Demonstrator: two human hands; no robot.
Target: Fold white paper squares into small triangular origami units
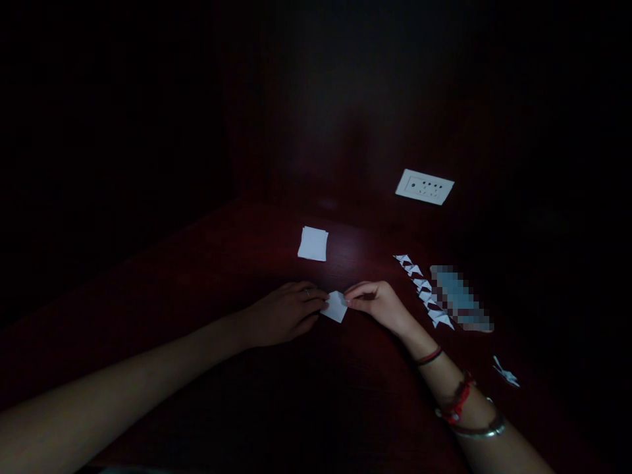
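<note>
A small white paper piece (pixel 336 307) lies on the dark red table (pixel 207 263) between my two hands. My left hand (pixel 284 313) rests knuckles up, its fingertips pinched on the paper's left edge. My right hand (pixel 378 304) pinches the paper's right corner with curled fingers. Red thread bands and a metal bangle (pixel 476 428) circle my right wrist. The scene is very dark.
A stack of white square paper (pixel 313 243) lies beyond my hands. A row of several folded paper pieces (pixel 423 290) runs diagonally to the right, beside a blurred bluish object (pixel 459 298). One more folded piece (pixel 505 372) sits farther right. A white wall socket (pixel 424 187) is behind.
</note>
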